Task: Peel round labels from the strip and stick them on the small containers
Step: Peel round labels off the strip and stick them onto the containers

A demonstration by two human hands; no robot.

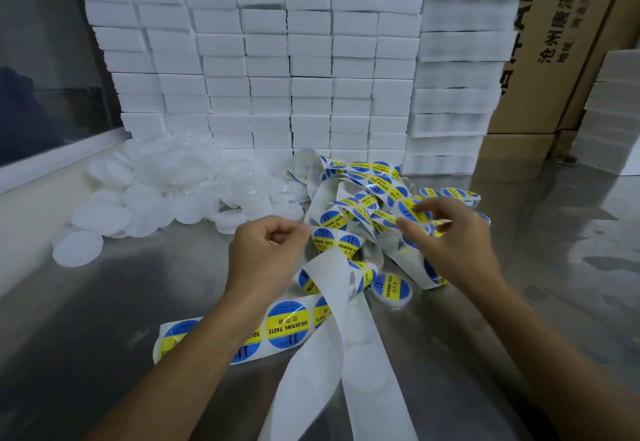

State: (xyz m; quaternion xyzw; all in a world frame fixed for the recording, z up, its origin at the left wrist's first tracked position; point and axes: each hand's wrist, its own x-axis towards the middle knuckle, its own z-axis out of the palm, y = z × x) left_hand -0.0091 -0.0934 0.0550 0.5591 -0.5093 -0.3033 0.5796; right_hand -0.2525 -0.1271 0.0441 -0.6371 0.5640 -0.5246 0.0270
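The left hand (268, 250) pinches the glossy label strip (332, 260) in a closed fist. Just to its right, the right hand (453, 239) lifts a round blue-and-yellow label (408, 210) between its fingertips: peeling is under way. Next comes pressing it flat on a small container (393, 290), just below. Unlabelled white lids (104, 215) lie far left.

Left hand (266, 250): bare, no glove, ring or watch visible.
Right hand (450, 236): bare, no glove, ring or watch visible.
Forearms: both uncovered to the frame's lower edge, with no sleeve or cuff in sight.
Nails: short, unpainted where visible.
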